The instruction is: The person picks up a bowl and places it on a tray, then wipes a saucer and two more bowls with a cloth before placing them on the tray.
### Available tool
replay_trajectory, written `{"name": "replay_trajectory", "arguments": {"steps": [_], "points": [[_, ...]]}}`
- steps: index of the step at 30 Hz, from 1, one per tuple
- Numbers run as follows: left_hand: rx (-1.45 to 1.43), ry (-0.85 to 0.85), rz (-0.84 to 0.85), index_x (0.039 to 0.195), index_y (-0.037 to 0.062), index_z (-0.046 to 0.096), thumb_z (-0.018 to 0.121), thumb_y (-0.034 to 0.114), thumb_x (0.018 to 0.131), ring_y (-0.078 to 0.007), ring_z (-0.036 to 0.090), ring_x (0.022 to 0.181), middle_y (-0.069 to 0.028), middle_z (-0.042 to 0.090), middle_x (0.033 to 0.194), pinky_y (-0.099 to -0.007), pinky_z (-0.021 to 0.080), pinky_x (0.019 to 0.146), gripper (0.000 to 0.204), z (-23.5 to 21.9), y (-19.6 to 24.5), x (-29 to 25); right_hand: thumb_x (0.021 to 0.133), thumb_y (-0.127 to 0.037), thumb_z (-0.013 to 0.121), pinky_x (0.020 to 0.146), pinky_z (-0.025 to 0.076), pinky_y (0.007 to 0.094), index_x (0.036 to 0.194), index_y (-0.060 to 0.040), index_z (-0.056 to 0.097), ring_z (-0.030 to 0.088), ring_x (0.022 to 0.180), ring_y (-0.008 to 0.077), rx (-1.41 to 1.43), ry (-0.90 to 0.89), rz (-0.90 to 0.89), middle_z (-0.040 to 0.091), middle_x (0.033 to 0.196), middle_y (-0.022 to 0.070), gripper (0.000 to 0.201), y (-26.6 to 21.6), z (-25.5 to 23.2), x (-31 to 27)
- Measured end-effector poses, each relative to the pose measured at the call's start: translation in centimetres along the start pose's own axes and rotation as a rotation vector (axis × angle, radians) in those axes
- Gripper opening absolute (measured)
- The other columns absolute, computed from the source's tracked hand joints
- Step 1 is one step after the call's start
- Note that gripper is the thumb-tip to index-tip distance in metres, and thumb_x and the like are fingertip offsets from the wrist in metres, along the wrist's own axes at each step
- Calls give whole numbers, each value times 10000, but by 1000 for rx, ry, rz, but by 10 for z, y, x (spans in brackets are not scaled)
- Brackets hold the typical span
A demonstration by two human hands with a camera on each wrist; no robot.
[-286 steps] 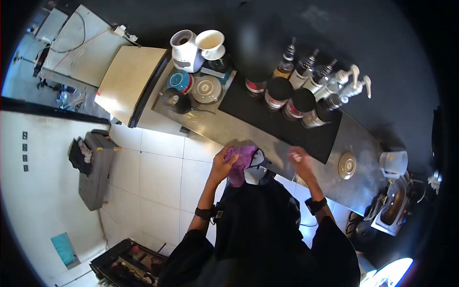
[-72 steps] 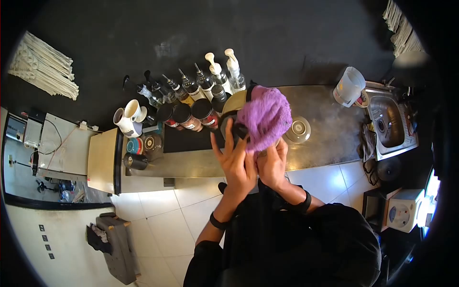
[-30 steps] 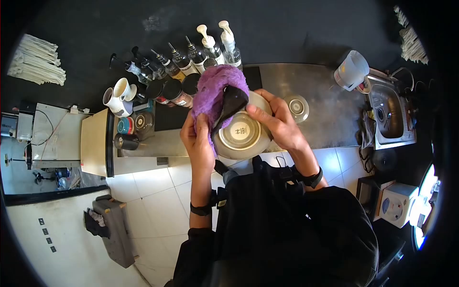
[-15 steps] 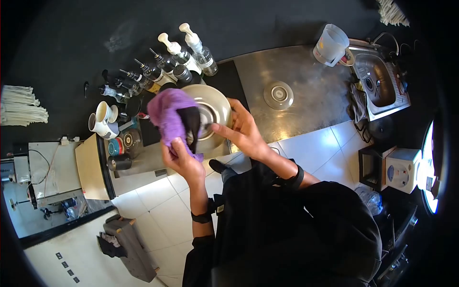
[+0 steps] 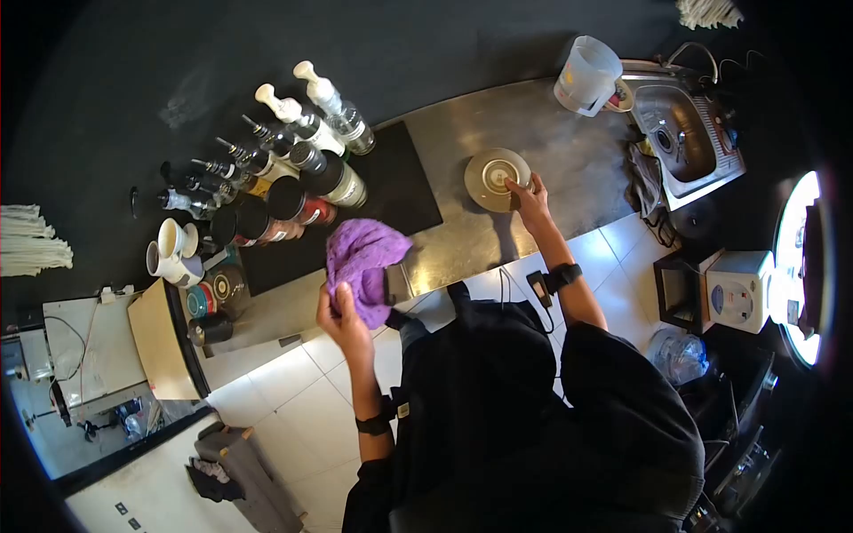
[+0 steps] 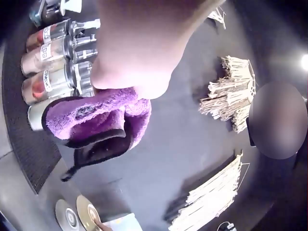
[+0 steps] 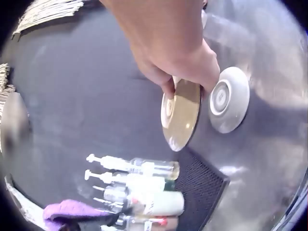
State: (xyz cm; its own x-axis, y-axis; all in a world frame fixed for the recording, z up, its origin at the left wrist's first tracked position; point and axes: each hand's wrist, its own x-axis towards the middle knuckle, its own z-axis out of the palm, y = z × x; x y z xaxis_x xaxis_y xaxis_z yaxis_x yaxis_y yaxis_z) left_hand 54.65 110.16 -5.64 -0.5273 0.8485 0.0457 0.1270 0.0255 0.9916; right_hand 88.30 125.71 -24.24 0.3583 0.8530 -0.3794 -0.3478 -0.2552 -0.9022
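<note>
In the head view my left hand (image 5: 346, 323) grips a fuzzy purple cloth (image 5: 366, 253) with dark edging, held up in front of the counter's black mat (image 5: 400, 178). My right hand (image 5: 534, 206) pinches the rim of an upside-down saucer (image 5: 482, 185), thumb on its underside. This saucer overlaps a second one in the head view. From the right wrist, the second saucer (image 7: 230, 100) is seen lying bottom up on the steel counter, beside the held saucer (image 7: 186, 118), which is raised and tilted.
Pump bottles (image 5: 342, 115), pourer bottles and lidded jars (image 5: 293, 202) crowd the mat's back side. A clear plastic jug (image 5: 588, 75) stands near the sink (image 5: 680, 142) on the right. White cups (image 5: 178, 244) and stacked dishes sit at the counter's left end.
My right hand has carried the saucer away from the cloth, rightward to above the saucer on the counter. My left hand keeps the cloth, which no longer touches the saucer.
</note>
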Motion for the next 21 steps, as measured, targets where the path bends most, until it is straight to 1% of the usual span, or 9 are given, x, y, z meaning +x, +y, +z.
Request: {"name": "replay_trajectory", "arguments": {"steps": [1,3,4,7,12,14,15,17,21], "points": [[24,-24,17,947,-13,597,537,169,965,-101,500,835,-28,587,894,-252,415,765,192,-3,2,1,785,-83,762,817,523,319,1262,-13,466,622,979,205,-4,7,-5,613,1103,125,565,6,-10,19],[18,-8,23,942,-13,593,525,165,969,-101,497,828,-27,584,886,-258,416,771,193,-4,13,-1,751,-99,787,853,510,347,1300,-7,441,605,1030,230,-327,129,-25,601,1132,137,656,9,-18,39],[22,-8,25,942,-13,593,525,165,969,-101,497,828,-27,584,886,-258,416,771,193,-5,13,-1,730,-132,807,885,492,364,1362,-5,393,581,1080,245,-347,114,23,578,1181,148,766,8,-19,45],[69,14,13,924,-10,585,518,166,972,-94,484,815,-17,572,867,-254,410,764,195,-6,12,-2,729,-152,813,889,489,357,1405,-4,346,579,1081,244,-250,41,92,553,1226,155,835,3,-12,42],[39,-14,-7,923,-5,600,542,134,952,-63,444,752,17,546,810,-224,394,696,154,-12,5,-7,733,-165,811,872,493,329,1389,-20,398,578,1084,228,-331,41,128,542,1256,155,788,5,-9,44],[69,-25,0,914,-6,602,555,120,940,-54,432,738,33,524,786,-210,383,682,137,-10,7,-10,710,-346,808,840,509,389,1315,-34,504,636,989,302,-585,24,-123,649,1100,179,746,29,-24,63],[69,-24,2,914,-6,602,555,120,940,-54,432,738,33,524,786,-210,383,682,137,-10,6,-11,710,-346,808,840,509,389,1315,-34,504,636,989,302,-583,23,-125,649,1100,179,746,28,-23,60],[91,-63,-31,870,12,579,536,140,953,-62,415,755,36,502,791,-218,361,700,158,-10,5,-13,739,-473,752,904,478,408,1313,-106,532,574,1107,328,-918,105,-135,548,1245,212,717,28,-20,52],[70,-58,-46,868,19,580,534,134,952,-60,407,753,42,492,789,-215,354,699,149,-8,7,-16,707,-586,713,963,431,462,1307,-174,548,518,1160,369,-1086,241,-206,541,1219,220,746,34,-8,45]]}}
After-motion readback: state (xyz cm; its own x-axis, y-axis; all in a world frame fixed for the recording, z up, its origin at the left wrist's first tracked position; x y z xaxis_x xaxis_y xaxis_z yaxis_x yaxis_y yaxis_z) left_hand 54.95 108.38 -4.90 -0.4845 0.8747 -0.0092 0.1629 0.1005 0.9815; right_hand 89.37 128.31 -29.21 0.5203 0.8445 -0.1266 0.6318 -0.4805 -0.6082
